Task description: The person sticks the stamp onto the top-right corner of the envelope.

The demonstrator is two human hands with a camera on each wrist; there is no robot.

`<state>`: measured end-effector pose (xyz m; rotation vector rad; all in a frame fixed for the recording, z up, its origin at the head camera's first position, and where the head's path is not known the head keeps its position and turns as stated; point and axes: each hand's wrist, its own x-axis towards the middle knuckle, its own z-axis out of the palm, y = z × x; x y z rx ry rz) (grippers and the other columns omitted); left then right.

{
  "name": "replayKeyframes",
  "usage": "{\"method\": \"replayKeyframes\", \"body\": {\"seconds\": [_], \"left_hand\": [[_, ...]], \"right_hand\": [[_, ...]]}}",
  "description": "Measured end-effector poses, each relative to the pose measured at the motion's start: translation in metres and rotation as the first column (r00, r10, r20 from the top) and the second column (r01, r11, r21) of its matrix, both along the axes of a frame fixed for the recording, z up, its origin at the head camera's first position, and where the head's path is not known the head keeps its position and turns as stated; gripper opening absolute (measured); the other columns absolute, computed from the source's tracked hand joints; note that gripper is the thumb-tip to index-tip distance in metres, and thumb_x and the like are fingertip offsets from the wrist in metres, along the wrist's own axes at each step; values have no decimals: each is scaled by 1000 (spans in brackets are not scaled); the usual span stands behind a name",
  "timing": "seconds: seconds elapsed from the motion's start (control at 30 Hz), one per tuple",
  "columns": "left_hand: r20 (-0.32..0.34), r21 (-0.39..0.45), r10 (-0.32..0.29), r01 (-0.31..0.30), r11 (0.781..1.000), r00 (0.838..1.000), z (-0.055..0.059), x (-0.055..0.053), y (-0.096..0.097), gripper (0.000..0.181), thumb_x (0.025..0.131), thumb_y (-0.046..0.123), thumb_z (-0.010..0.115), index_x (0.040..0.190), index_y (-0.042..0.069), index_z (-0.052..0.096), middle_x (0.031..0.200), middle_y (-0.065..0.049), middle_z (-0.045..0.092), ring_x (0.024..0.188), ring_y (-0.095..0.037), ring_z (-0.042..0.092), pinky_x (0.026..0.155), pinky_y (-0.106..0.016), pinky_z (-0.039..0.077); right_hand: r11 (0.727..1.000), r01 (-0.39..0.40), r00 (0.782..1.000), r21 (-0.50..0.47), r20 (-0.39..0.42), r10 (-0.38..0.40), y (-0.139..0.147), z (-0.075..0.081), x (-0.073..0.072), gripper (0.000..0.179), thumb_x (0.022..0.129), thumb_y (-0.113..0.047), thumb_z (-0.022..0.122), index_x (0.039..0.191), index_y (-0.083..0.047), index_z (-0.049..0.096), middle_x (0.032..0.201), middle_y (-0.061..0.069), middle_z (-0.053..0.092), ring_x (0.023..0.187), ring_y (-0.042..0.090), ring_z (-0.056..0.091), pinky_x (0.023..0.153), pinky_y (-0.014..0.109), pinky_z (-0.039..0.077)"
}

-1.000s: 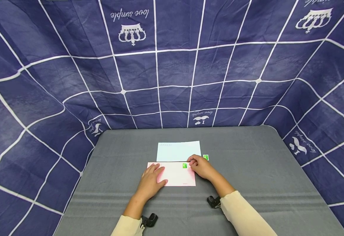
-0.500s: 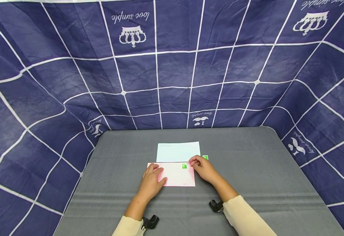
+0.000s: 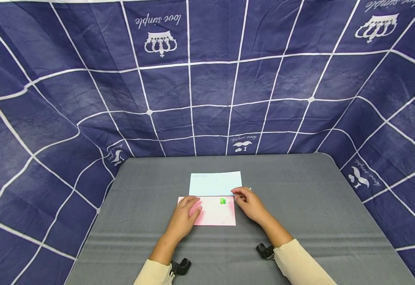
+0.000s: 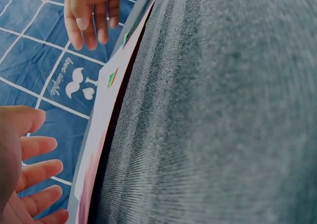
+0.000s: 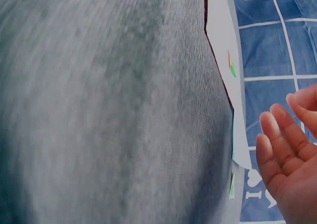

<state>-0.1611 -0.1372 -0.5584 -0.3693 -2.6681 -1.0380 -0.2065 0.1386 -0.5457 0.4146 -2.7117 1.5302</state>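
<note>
A pink-and-white envelope [image 3: 212, 215] lies flat on the grey cloth, with a green stamp [image 3: 223, 200] at its upper right. Directly beyond it is a pale blue envelope [image 3: 214, 182]. My left hand [image 3: 184, 213] is over the pink envelope's left end; the left wrist view shows its fingers [image 4: 42, 172] apart, holding nothing. Near the blue envelope's lower right corner hovers my right hand [image 3: 249, 204], fingers loosely bent. No object shows in that hand [image 5: 287, 154] in the right wrist view. A second green stamp [image 5: 232, 185] lies beside the blue envelope, mostly hidden behind the right hand in the head view.
Grey cloth [image 3: 150, 186] covers the table. Dark blue fabric [image 3: 207, 83] with white grid lines hangs at the back and both sides. Black wrist cameras [image 3: 181, 267] are strapped to both wrists.
My right hand has moved slightly right, from the stamped corner of the pink envelope towards the loose stamp, now mostly covering it. The left hand's fingers have shifted a little; both envelopes stay in place.
</note>
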Motion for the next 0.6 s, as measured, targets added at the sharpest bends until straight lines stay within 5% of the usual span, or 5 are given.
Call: {"method": "replayKeyframes", "body": {"seconds": [0.43,0.6], "left_hand": [[-7,-8,-23,23,1000,1000,4,-14,1,41,96,22,68,132,3,65,140,-18,61,140,-44,47,114,-67,35],[-42,-52,-36,34,998,998,8,-23,1,41,95,21,69,132,2,66,139,-18,61,139,-44,49,113,-63,39]], "right_hand": [[995,79,994,67,-81,-73,23,1,-5,32,95,-7,64,127,-10,68,120,14,67,110,27,63,96,49,51],[992,99,991,82,-99,-91,33,-1,-8,34,95,-8,66,129,-6,67,123,17,65,111,31,63,96,52,51]]}}
